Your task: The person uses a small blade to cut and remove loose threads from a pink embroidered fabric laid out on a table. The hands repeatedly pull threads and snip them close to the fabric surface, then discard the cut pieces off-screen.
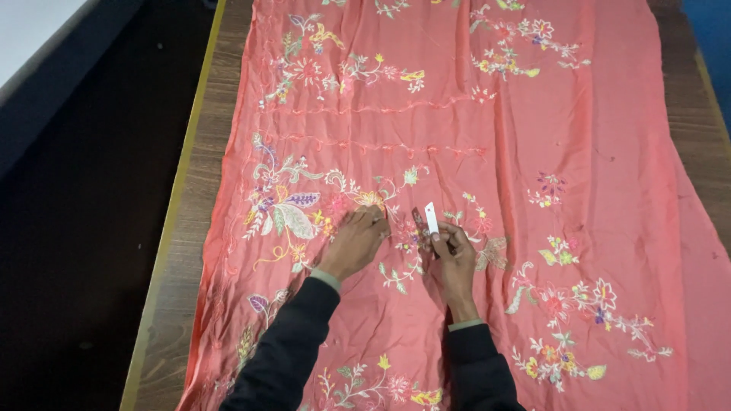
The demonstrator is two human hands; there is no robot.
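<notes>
Both my dark sleeves [304, 342] reach over the coral cloth [594, 152] on the table [190, 198]. My left hand [354, 242] presses curled fingers onto the embroidery; my right hand [453, 262] grips a small white blade [432, 218] at the cloth's middle.

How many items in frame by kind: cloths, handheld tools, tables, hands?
Coral embroidered cloth: 1
Small white tool, pinched in the right hand: 1
Wooden table: 1
Hands: 2, with the left hand pressing flat on the cloth
Total: 5
</notes>
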